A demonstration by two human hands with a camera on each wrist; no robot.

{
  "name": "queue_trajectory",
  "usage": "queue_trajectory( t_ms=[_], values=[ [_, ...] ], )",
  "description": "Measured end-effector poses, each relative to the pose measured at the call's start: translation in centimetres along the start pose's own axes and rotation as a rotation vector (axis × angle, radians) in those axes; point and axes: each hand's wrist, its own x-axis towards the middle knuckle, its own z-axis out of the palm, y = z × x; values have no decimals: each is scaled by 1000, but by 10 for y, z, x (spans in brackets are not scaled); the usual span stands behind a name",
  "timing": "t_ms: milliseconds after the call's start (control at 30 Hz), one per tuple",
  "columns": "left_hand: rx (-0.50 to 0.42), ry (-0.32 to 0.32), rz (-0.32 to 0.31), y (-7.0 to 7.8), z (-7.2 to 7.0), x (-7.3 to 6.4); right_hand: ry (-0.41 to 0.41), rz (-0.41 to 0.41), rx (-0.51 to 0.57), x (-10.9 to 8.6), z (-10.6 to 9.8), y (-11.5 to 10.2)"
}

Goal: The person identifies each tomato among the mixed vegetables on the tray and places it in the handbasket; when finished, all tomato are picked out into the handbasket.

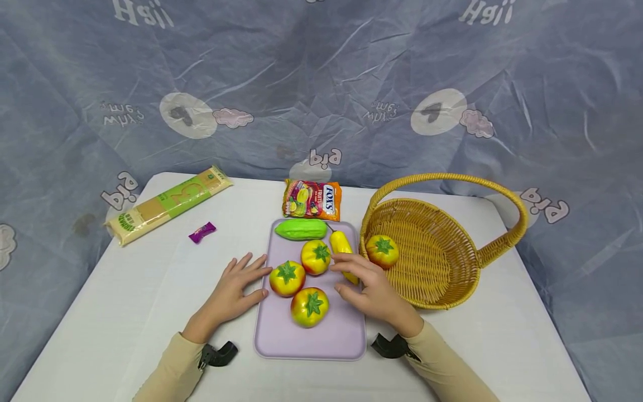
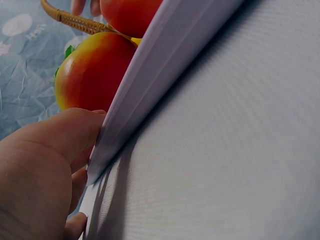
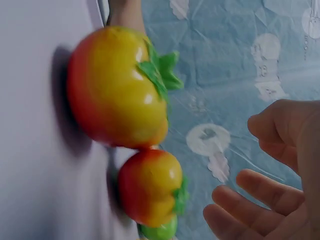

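Observation:
My left hand (image 1: 233,291) lies at the left rim of a lilac tray (image 1: 334,341), fingers spread, the thumb by the rim. My right hand (image 1: 375,290) hovers over the tray's right side with loosely bent fingers and nothing in them. It partly covers a yellow toy vegetable (image 1: 340,242). On the tray sit three red-and-yellow toy tomatoes with green leafy tops: a near one (image 1: 308,307), a left one (image 1: 286,279) and a far one (image 1: 315,257). A green toy vegetable (image 1: 301,229) lies along the far edge. The right wrist view shows the right hand (image 3: 270,200) apart from the tomatoes.
A wicker basket (image 1: 454,223) with a tall handle stands right of the tray, one toy tomato (image 1: 383,251) inside. Behind the tray lies a Fox's candy bag (image 1: 312,200). To the left are a noodle packet (image 1: 171,204) and a purple wrapped candy (image 1: 202,232).

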Motion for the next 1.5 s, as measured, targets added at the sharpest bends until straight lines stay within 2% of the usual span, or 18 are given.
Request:
queue_trajectory(
  t_ms=[333, 833, 1200, 1333, 1500],
  values=[
    [5, -5, 7, 0, 1, 1, -79, -50, 10, 2, 21, 1],
    [15, -1, 12, -1, 0, 0, -154, -40, 119, -7, 39, 0],
    [6, -2, 8, -2, 2, 2, -213, 18, 82, -13, 43, -3],
    [7, 7, 8, -2, 0, 1, -230, 36, 97, -13, 44, -3],
    [2, 5, 16, -2, 1, 1, -248, 102, 147, -15, 45, -4]
  ],
)
